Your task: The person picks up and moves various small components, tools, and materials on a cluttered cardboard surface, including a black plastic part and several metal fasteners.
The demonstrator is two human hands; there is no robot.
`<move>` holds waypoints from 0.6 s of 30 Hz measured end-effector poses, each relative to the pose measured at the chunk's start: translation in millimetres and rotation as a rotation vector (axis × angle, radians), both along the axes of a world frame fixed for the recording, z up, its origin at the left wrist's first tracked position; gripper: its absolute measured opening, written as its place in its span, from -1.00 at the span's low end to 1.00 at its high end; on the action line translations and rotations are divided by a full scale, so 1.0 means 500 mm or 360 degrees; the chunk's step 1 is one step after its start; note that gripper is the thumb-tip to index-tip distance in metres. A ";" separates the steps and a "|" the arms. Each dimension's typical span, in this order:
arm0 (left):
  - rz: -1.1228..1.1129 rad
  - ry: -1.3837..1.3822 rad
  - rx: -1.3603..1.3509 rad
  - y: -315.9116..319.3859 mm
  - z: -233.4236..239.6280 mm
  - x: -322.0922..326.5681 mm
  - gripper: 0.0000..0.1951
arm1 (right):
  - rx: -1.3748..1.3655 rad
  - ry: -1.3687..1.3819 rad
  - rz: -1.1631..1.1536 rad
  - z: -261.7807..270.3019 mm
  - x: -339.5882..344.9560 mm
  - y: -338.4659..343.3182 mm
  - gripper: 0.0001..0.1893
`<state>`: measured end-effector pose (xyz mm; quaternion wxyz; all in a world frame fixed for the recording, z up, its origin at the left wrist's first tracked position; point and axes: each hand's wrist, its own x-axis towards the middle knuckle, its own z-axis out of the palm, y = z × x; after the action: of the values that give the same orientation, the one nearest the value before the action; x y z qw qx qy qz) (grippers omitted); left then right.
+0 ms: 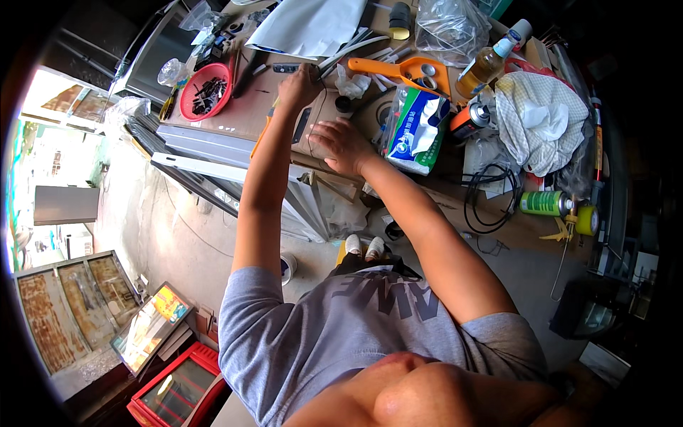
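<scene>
Beyond the near edge of the cluttered workbench (251, 115), my left hand (300, 86) is closed on a thin black cord (323, 101); its fingertips are partly hidden. The cord hangs in a loose curve towards my right hand (341, 145). That hand is lower, near the bench edge, palm down with its fingers apart, close to the cord. Just past my left hand lie a small black device (285, 68) and pale plastic strips (341, 53). A narrow dark rectangular piece (301, 125) lies between my forearms. An orange-handled tool (262, 136) shows partly behind my left forearm.
A red plastic basket (227, 96) holds small dark pieces. To the right are an orange scoop (373, 68), a tissue pack (413, 133), spray cans (469, 120), a glass bottle (485, 66) and a coiled black cable (469, 205). Metal frames (213, 147) lean against the bench.
</scene>
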<state>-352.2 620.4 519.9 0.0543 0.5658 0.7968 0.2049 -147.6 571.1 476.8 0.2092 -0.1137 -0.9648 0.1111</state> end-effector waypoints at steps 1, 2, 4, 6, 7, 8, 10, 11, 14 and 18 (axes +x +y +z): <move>0.0006 0.0033 0.0040 -0.005 0.009 0.000 -0.54 | 0.0004 -0.0002 -0.0004 -0.002 0.000 0.001 -0.23; 0.0012 0.0065 0.0081 -0.011 0.018 0.000 -0.55 | 0.0006 -0.0004 -0.0008 -0.004 0.000 0.002 -0.23; -0.0088 0.0250 0.0218 -0.038 0.044 -0.016 -0.56 | 0.0003 -0.0004 -0.0010 -0.003 -0.001 0.001 -0.23; -0.0144 0.0377 0.0402 -0.075 0.054 -0.041 -0.59 | -0.0020 -0.0020 -0.0001 0.002 -0.002 -0.002 -0.24; -0.0108 0.0319 0.0420 -0.094 0.057 -0.052 -0.60 | -0.0032 -0.0027 -0.0002 0.002 -0.001 -0.002 -0.25; -0.0072 0.0261 0.0438 -0.114 0.061 -0.061 -0.60 | -0.0037 -0.0025 -0.0005 0.001 -0.002 -0.002 -0.25; -0.0010 0.0133 0.0430 -0.154 0.064 -0.076 -0.64 | -0.0047 -0.0022 -0.0022 -0.008 0.000 -0.001 -0.25; 0.0012 0.0078 0.0487 -0.177 0.059 -0.080 -0.65 | -0.0049 -0.0042 -0.0027 -0.012 -0.002 -0.002 -0.25; 0.0112 -0.0050 0.0635 -0.236 0.022 -0.091 -0.67 | -0.0053 -0.0103 -0.0042 -0.013 -0.004 0.001 -0.25; 0.0302 -0.0071 0.0751 -0.301 -0.023 -0.099 -0.68 | -0.0062 -0.0112 -0.0023 -0.006 -0.003 -0.002 -0.28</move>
<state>-401.6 470.1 508.5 -0.0812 0.4809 0.7750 0.4019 -149.0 570.3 473.8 0.1738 -0.1286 -0.9684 0.1244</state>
